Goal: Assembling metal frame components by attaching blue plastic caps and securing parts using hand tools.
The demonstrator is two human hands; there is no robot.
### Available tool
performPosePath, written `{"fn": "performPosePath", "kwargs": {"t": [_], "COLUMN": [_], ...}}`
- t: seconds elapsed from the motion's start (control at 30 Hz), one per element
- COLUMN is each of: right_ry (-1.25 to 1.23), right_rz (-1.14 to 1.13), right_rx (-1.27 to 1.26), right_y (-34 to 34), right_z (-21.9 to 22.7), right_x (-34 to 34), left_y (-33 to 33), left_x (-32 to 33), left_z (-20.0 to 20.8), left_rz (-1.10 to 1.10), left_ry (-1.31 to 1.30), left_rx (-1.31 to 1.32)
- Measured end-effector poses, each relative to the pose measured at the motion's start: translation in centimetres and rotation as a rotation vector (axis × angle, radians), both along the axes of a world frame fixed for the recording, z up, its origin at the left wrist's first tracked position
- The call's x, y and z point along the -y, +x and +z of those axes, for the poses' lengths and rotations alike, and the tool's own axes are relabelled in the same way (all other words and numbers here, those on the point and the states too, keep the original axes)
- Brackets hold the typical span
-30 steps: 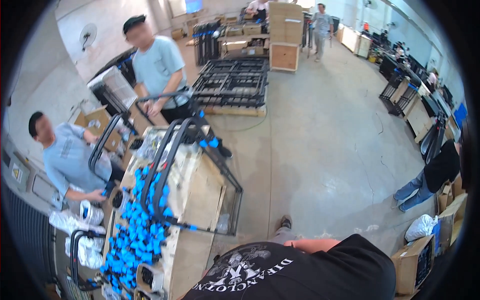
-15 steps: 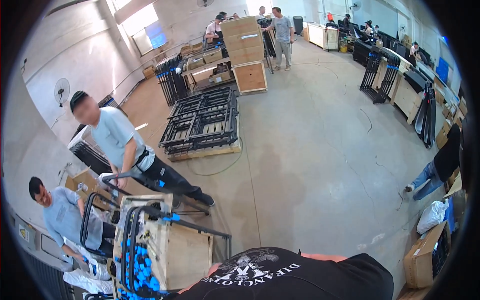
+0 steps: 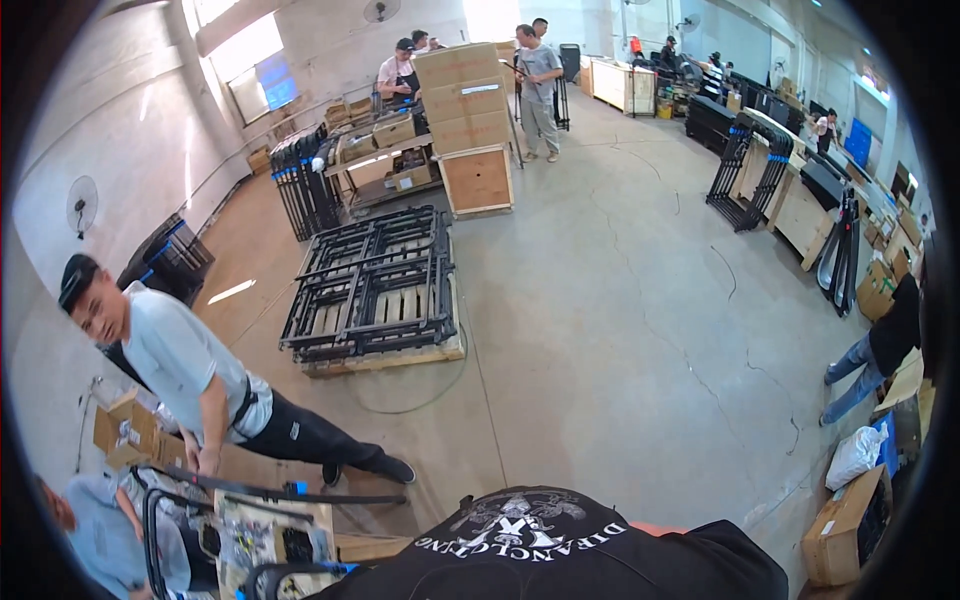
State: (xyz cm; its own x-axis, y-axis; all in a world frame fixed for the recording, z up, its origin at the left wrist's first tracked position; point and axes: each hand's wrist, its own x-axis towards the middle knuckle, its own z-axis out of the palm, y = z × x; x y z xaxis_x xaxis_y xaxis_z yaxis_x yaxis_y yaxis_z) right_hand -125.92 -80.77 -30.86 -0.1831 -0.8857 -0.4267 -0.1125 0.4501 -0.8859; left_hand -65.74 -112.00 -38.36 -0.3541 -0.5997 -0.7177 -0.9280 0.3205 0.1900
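Observation:
Neither of my hands shows; they are hidden below my black shirt [image 3: 560, 560], and only a sliver of bare arm [image 3: 655, 529] appears beside it. At my lower left stands a wooden workbench [image 3: 375, 547] with bent black tube frames [image 3: 153, 540] and small loose parts on it. A long black tube [image 3: 350, 495] with a blue piece on it crosses above the bench. A co-worker in a cap and light shirt [image 3: 185, 340] has hands near that tube. Another person in a light shirt [image 3: 110, 530] is partly cut off at the lower left rim.
Ahead, black metal frames [image 3: 370, 290] lie stacked on a wooden pallet [image 3: 400, 362]. Behind it rise stacked cartons [image 3: 462, 95] on a wooden crate [image 3: 478, 182]. An open carton [image 3: 835, 535] sits at the lower right, and thin cables [image 3: 725, 270] lie on the floor.
The view has shifted, so the bench has slid lower and mostly out of the picture. The capped co-worker and the pallet appear further left and lower.

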Motion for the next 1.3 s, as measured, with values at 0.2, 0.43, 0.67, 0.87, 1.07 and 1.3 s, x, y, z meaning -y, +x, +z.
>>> {"fn": "performPosePath", "kwargs": {"t": [0.2, 0.43, 0.67, 0.87, 1.07, 1.3], "right_ry": [-0.031, 0.431, 0.353, 0.346, 0.363, 0.545], "right_rz": [-0.141, -0.1, -0.078, -0.358, -0.365, 0.399], "right_rx": [0.007, -0.37, -0.328, -0.053, -0.189, -0.677], "right_y": [-6.2, -18.8, -39.7, -51.0, -54.1, -60.0], "right_z": [1.0, -16.0, -6.1, 2.8, 0.5, -2.6], "right_x": [9.9, 19.0, 48.8, 76.7, 92.5, 99.1], "left_y": [-23.4, -44.2, -53.4, -45.6, -51.3, -57.5], "left_x": [19.1, 37.9, 44.2, 46.6, 51.3, 85.6], "left_z": [-5.3, 5.0, 9.0, 5.5, -7.3, -1.2], "left_rz": [-0.374, 0.889, 0.565, 1.051, 0.492, 0.613], "left_ry": [-0.012, -0.029, 0.191, 0.057, 0.171, 0.055], "left_rx": [0.183, -0.448, -0.299, -0.126, 0.009, -0.056]}}
